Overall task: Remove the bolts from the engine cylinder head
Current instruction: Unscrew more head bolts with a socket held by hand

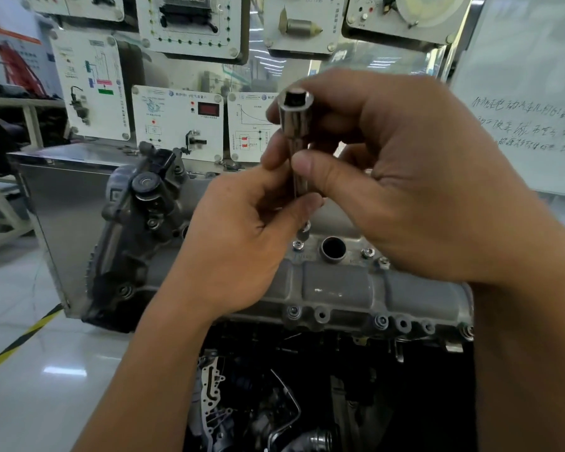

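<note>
Both hands pinch a chrome deep socket (pixel 296 125) upright, left hand (pixel 238 249) low, right hand (pixel 415 177) high, hiding part of the cylinder head (pixel 340 285) below. A bolt (pixel 297 245) sits beside its open bore (pixel 333 247). Instruction panels (pixel 177 122) and a whiteboard (pixel 529 93) with illegible handwriting stand behind.

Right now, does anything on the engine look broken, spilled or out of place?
Nothing stands out. The cylinder head has some empty holes beside seated bolts on its front edge, which fits the task. The left hand and right hand hold the socket upright above it.
</note>
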`<state>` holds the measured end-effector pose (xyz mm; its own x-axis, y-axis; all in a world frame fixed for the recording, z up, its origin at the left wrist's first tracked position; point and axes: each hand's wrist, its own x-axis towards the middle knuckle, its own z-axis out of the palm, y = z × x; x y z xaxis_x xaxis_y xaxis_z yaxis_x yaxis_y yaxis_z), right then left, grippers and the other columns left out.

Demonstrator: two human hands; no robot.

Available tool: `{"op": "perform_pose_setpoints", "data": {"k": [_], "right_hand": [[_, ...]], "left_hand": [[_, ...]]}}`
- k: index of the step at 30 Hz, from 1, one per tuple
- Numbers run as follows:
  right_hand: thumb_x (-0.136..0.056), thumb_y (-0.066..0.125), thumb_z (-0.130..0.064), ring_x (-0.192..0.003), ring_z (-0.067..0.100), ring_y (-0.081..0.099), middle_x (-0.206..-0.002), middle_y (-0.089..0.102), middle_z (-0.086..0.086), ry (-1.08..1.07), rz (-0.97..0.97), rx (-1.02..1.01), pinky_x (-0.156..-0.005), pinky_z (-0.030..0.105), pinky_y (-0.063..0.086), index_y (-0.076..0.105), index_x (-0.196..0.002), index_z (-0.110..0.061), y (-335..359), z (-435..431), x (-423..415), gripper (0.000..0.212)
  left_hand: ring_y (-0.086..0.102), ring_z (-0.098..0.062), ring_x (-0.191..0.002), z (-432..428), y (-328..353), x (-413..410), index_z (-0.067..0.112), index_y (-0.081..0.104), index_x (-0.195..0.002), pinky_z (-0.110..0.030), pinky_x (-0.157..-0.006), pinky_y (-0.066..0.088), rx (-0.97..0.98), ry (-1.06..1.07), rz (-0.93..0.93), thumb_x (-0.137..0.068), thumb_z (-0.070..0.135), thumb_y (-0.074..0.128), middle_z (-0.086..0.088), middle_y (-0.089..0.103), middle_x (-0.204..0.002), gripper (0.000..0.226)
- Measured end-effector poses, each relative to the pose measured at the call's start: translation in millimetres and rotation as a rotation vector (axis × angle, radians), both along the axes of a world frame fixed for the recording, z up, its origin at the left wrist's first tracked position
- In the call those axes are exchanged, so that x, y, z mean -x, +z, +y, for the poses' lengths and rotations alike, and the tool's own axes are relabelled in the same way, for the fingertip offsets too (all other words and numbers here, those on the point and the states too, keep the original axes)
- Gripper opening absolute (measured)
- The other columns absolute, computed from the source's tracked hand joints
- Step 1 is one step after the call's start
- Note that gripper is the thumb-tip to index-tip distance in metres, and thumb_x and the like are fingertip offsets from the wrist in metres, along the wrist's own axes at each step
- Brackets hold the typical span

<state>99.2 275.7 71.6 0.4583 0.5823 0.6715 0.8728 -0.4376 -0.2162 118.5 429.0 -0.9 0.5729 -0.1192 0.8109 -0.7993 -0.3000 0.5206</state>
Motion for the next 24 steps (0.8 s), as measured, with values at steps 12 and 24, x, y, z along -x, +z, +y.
{"op": "perform_pose_setpoints", "data": {"k": [12, 24], "right_hand": [[-0.092, 0.061, 0.004, -0.095, 0.001, 0.069, -0.1, 0.07, -0.001, 0.282, 0.06, -0.253, -0.078, 0.015, 0.053, 0.062, -0.118, -0.004, -8.3, 42.2, -22.9, 0.028], [-0.092, 0.062, 0.002, -0.099, 0.005, 0.069, -0.102, 0.072, 0.0, 0.249, 0.18, -0.3, -0.085, 0.018, 0.052, 0.064, -0.12, 0.001, -23.2, 62.4, -44.0, 0.028]], "left_hand": [[0.07, 0.007, -0.087, 30.8, 4.0, 5.9, 0.022, 0.07, -0.106, -0.009, -0.074, 0.051, 0.102, 0.23, -0.158, -0.09, 0.013, 0.07, 0.022, 0.07, -0.095, 0.018], [0.073, -0.001, -0.09, 46.2, -9.3, -8.3, 0.027, 0.07, -0.109, -0.017, -0.08, 0.056, 0.186, 0.205, -0.019, -0.09, 0.012, 0.07, 0.018, 0.074, -0.095, 0.024]]}}
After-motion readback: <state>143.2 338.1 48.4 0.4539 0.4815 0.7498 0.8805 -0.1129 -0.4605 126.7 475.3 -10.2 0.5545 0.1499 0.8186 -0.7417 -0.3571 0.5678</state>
